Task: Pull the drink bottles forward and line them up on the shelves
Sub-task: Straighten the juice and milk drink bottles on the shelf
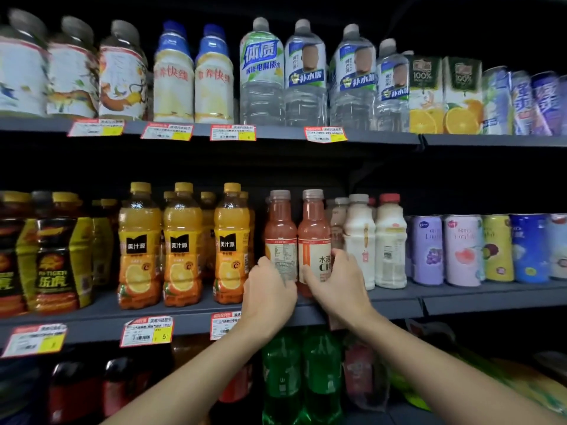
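Two hands up at the middle shelf, one bottle in each. Left hand wrapped around the lower body of the left pink bottle, fingers curled over its label from the left side. Right hand grasping the right pink bottle, thumb across the front of the label, fingers hooked around its right flank, just beside the nearest of the white milky bottles. Both pink bottles upright, side by side and touching, near the front edge of the shelf, between the orange juice bottles on the left and the white ones on the right. Alike in shape: pale pinkish caps, reddish juice at the shoulders, white-and-orange labels. Small print facing out on the left one, large dark characters on the right one. Bases hidden behind the hands.
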Motion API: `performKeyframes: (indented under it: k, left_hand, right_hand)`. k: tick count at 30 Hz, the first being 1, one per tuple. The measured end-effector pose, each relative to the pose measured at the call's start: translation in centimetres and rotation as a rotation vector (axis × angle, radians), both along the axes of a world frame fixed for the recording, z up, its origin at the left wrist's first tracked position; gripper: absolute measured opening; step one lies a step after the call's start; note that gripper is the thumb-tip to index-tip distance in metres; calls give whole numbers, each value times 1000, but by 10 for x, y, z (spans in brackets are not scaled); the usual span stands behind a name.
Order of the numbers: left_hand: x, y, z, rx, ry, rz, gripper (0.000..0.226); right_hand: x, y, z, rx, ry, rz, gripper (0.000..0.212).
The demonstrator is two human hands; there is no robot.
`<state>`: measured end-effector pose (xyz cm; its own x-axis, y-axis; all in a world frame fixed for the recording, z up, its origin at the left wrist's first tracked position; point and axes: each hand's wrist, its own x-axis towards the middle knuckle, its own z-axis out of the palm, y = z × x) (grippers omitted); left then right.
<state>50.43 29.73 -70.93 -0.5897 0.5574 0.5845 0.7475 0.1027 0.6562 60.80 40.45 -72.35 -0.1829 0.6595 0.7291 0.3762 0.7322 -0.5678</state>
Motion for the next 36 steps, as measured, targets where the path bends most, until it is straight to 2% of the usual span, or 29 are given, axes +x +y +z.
performKeyframes:
  k: [4, 8, 13, 17, 21, 26, 29, 32, 36]
  left_hand:
    - [4, 2, 3, -6, -43, 7, 41]
    - [5, 6, 3, 56, -132, -6, 47]
    - [7, 4, -4, 99, -94, -10, 53]
    - [3, 2, -3, 34, 2, -10, 50]
    - [5, 3, 5, -56, -46, -60, 54]
    - [2, 3, 8, -3, -142, -90, 51]
    - [6, 0, 6, 27, -131, -90, 52]
    - [7, -5, 5, 41, -134, -133, 57]
    - [4, -6, 5, -51, -151, -129, 55]
  right_hand:
    - [13, 4, 0, 10, -118, 51, 66]
    - [15, 5, -10, 41, -4, 76, 73]
    - [12, 7, -13, 55, 65, 50, 72]
    - [12, 7, -11, 38, 61, 52, 72]
    - [15, 4, -5, 10, 1, 42, 74]
    - [19, -1, 7, -85, -169, 51, 76]
    - [22, -3, 8, -93, -129, 45, 76]
    - [25, -6, 4, -18, -137, -29, 75]
    - [30, -5, 3, 14, -170, -7, 69]
